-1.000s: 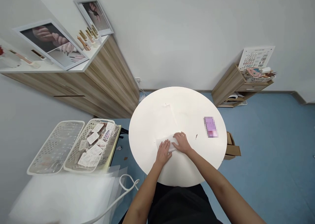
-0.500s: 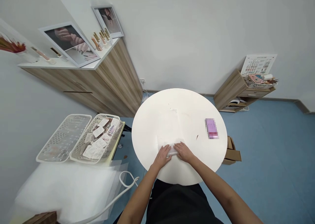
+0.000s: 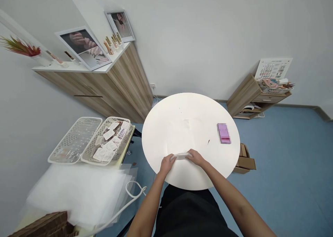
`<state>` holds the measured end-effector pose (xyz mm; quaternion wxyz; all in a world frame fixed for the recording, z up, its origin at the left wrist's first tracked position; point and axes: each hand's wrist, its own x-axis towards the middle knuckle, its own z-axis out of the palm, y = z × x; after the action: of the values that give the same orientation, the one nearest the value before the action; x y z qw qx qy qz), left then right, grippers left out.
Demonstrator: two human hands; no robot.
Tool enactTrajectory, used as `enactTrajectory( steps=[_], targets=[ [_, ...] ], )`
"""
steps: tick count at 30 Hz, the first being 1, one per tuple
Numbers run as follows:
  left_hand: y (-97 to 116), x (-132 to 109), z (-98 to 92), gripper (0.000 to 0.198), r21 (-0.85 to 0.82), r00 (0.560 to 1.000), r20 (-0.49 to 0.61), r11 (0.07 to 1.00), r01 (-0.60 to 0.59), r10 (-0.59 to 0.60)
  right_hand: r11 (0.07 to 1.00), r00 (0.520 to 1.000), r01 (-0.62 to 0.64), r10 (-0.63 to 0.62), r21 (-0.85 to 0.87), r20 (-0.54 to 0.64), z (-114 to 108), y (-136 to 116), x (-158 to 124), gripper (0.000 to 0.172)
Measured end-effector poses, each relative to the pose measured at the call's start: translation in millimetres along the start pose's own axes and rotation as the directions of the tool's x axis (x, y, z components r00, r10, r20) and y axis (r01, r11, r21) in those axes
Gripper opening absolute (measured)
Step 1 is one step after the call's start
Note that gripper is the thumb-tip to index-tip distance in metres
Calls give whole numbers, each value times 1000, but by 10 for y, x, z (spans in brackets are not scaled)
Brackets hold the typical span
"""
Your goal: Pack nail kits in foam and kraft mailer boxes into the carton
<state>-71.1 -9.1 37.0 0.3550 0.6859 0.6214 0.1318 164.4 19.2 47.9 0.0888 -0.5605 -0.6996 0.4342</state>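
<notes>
My left hand (image 3: 167, 163) and my right hand (image 3: 196, 157) grip the two ends of a folded white sheet (image 3: 181, 156), fingers closed round it. It looks like soft, half-see-through packing sheet, bowed upward in the middle between my hands. The flat part of it stretches away from me over the round white table (image 3: 213, 108) and barely shows against the white top. Whether something is wrapped in the fold, I cannot tell. To the right on the table lies a purple item (image 3: 223, 133), blurred into blocks.
At left, a stack of translucent sheets (image 3: 78, 188) lies beside two white baskets, one with clear packages (image 3: 80, 136), one with white cards (image 3: 109, 145). A white cable (image 3: 117, 214) crosses there. A wooden cabinet (image 3: 125, 81) stands behind; an open cardboard box (image 3: 244, 160) sits on the floor.
The near edge of the sheet lay flat under my spread fingers; now my hands have moved slightly apart and hold it by the ends, raised in an arch. The view has shifted a little.
</notes>
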Motion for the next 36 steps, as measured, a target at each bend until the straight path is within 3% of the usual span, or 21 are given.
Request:
enactTrajectory(
  steps=[3, 6, 11, 13, 16, 18, 21, 24, 27, 30, 36],
  targets=[
    [20, 53, -18, 17, 121, 993, -81, 988, 96, -87, 997, 997, -72, 72, -17, -34, -38, -38, 128, 15],
    [-7, 69, 17, 19, 224, 986, -147, 968, 111, -79, 994, 993, -102, 101, -32, -57, -46, -41, 243, 21],
    [-98, 12, 91, 41, 296, 980, -188, 947, 126, -72, 988, 993, -89, 78, -125, -90, -26, -2, 404, 29],
    [-108, -23, 111, 54, 338, 965, -255, 929, 150, -63, 984, 993, -92, 80, -154, -82, -17, 5, 452, 32],
    [-59, -46, 155, 74, 426, 933, -355, 899, 102, 63, 976, 994, -104, 93, -190, -62, -4, -5, 498, 33],
    [0, -29, 209, 81, 488, 932, -304, 872, -27, 199, 969, 994, -101, 88, -225, -67, 4, -27, 507, 33],
    [68, 32, 314, 84, 521, 936, -133, 826, -215, 327, 939, 989, -58, 6, -340, -150, 21, -73, 479, 40],
    [70, 99, 397, 83, 522, 952, -69, 824, -221, 299, 869, 964, 91, -200, -487, -178, 52, -94, 402, 53],
    [43, 162, 421, 80, 530, 963, -56, 825, -196, 265, 796, 935, 281, -352, -536, -33, 110, -52, 297, 60],
    [38, 223, 406, 77, 531, 957, -55, 820, -213, 284, 791, 947, 288, -319, -540, 38, 187, 1, 211, 69],
    [91, 166, 384, 71, 533, 942, -2, 797, -284, 337, 812, 969, 200, -248, -549, -15, 277, -13, 87, 66]
  ],
)
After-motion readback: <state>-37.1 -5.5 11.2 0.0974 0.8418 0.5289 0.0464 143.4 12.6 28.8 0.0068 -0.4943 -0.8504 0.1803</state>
